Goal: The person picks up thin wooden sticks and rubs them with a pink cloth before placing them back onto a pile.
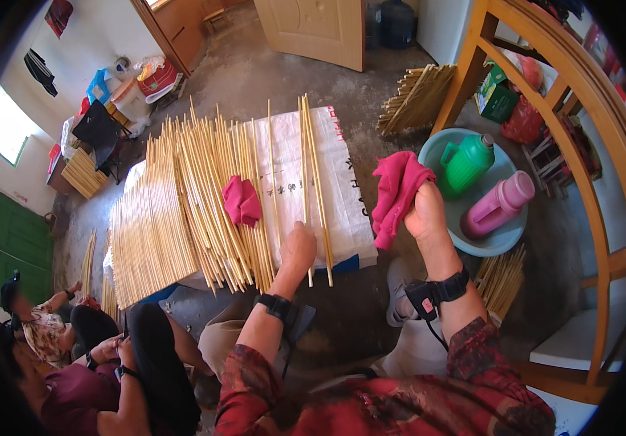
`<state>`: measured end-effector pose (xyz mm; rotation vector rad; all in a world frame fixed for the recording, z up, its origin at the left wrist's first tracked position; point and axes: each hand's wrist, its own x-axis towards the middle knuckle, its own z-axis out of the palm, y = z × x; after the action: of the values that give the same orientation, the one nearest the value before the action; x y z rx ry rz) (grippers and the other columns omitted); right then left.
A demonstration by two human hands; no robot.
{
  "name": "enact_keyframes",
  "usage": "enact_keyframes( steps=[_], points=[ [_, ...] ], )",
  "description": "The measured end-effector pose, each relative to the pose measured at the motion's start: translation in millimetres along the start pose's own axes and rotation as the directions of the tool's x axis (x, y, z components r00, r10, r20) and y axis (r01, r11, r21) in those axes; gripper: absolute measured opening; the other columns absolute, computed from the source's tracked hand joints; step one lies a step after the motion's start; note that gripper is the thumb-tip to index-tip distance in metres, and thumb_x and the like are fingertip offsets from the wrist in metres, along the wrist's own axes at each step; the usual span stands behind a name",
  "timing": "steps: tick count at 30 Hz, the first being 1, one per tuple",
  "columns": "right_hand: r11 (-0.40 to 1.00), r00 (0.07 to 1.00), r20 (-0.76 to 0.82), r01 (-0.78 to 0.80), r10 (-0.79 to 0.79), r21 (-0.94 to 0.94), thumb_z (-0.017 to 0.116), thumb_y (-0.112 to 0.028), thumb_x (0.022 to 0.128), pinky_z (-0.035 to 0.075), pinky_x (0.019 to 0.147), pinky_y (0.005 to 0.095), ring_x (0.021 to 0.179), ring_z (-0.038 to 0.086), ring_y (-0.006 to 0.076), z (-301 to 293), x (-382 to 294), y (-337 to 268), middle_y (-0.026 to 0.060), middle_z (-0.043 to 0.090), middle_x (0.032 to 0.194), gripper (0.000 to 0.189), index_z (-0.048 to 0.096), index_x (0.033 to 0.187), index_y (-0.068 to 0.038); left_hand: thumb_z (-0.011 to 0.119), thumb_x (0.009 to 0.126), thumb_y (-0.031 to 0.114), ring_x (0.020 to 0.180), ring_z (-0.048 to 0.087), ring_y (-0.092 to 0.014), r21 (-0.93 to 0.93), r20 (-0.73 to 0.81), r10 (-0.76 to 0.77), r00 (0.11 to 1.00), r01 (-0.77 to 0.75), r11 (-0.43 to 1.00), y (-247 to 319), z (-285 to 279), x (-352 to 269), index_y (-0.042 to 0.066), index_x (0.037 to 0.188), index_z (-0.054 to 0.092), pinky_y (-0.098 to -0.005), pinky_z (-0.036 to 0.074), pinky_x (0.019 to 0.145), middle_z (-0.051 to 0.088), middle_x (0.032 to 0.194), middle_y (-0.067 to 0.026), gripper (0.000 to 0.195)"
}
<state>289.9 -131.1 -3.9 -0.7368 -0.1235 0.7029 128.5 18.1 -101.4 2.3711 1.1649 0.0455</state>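
Note:
My left hand is at the near part of a white woven sack sheet with dark and red writing; its fingers are curled down by a thin pale stick, and whether they grip it is not plain. My right hand is raised off the sheet's right side, closed on a crumpled pink cloth. Two more sticks lie just right of my left hand. Left of it are a loose heap of sticks, with a second pink cloth on top, and a flat, even row of sticks.
A blue basin at the right holds a green flask and a pink flask. A wooden frame curves down the far right. Stick bundles stand on the floor. Two people sit at the lower left.

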Motion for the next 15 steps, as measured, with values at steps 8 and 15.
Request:
enact_keyframes(
  steps=[8,15],
  points=[
    [1.000,0.999,0.050,0.013,-0.012,-0.020,0.041,-0.028,0.088,0.047,0.064,0.0314,0.072,0.056,0.0190,4.5,-4.0,0.1,0.0099,0.058,0.083,0.033,0.053,0.096,0.001,0.047,0.080,0.028,0.084,0.053,-0.040,0.055,-0.075,0.078,0.994,-0.074,0.996,15.6,4.0,0.5,-0.001,0.094,0.044,-0.0450,0.043,0.073,0.050,0.095,-0.0231,0.033],
    [0.999,0.999,0.046,0.002,0.000,-0.040,0.040,-0.030,0.088,0.047,0.063,0.0319,0.071,0.056,0.0194,0.6,-0.1,1.2,0.0101,0.058,0.083,0.034,0.053,0.096,0.000,0.056,0.075,0.021,0.084,0.053,-0.040,-0.035,-0.044,0.119,0.992,-0.121,0.992,30.6,17.1,9.3,0.004,0.107,0.036,-0.0457,0.045,0.070,0.044,0.099,-0.0214,0.041]
  ],
)
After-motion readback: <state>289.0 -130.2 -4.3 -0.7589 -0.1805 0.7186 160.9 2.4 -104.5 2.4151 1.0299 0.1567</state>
